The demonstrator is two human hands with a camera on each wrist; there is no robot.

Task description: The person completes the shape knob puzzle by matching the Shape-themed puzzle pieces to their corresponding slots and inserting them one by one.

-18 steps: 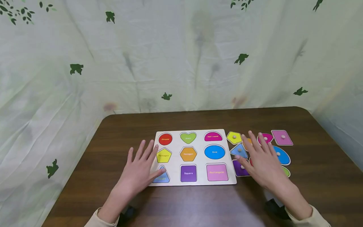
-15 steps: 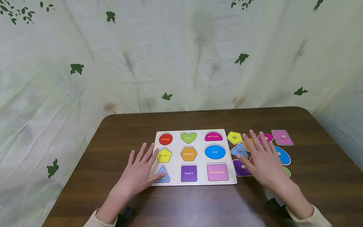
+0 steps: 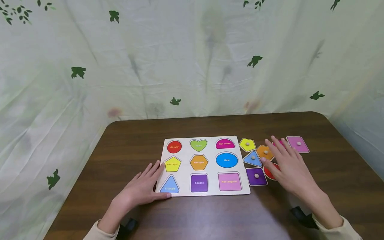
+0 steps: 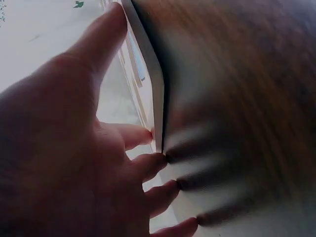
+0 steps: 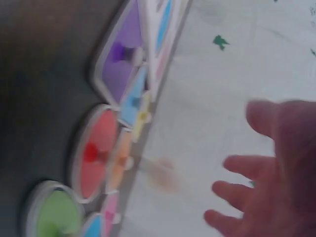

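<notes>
A white shape-puzzle board point(image 3: 183, 181) lies on the table with printed, labelled shapes. My left hand point(image 3: 141, 190) is at its lower left corner, the thumb on the front edge and the index fingertip against the left edge. In the left wrist view, the other fingertips of the left hand point(image 4: 113, 163) reach down to the table. My right hand point(image 3: 297, 173) hovers with spread fingers over the knobbed puzzle pieces, holding nothing. Near it lie a red circle piece point(image 3: 271, 171), an orange hexagon point(image 3: 264, 152) and a green piece point(image 5: 59, 215). The hand hides some pieces in the head view.
Right of the board lie a purple square piece point(image 3: 261, 181), a blue triangle point(image 3: 252, 159), a yellow pentagon point(image 3: 246, 145) and a pink rectangle point(image 3: 301, 146). Brown wooden table point(image 3: 126, 136) surrounds them. A pale leaf-printed cloth point(image 3: 192, 66) hangs behind.
My left hand has lowered onto the board's corner, its thumb leaving the triangle for the front edge. My right hand has shifted right, uncovering the orange hexagon and red circle.
</notes>
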